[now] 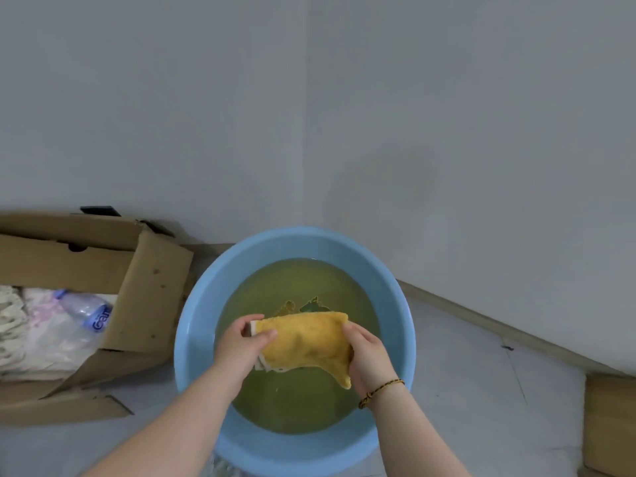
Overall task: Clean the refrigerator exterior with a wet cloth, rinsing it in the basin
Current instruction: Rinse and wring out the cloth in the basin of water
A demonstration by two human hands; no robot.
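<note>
Yellow cloth held in both hands over the blue basin

Two bare forearms reach in from the bottom edge, the right one wearing a thin braided brown bracelet at the wrist. The left hand grips one end of the yellow terry cloth, thumb on top and fingers curled round a pale edge. The right hand grips the other end, fingers wrapped under the fabric, with one corner hanging down beside its palm. The cloth stretches between the two hands, bunched, over the middle of the round light-blue plastic basin. The basin stands on the pale floor and holds murky yellow-green water; whether the cloth touches the water cannot be told. To the left, just beside the basin, lies an open brown cardboard box with a clear plastic bottle and off-white mop strands inside. Another piece of brown cardboard shows at the right edge. Behind everything two grey-white walls meet in a corner
</note>
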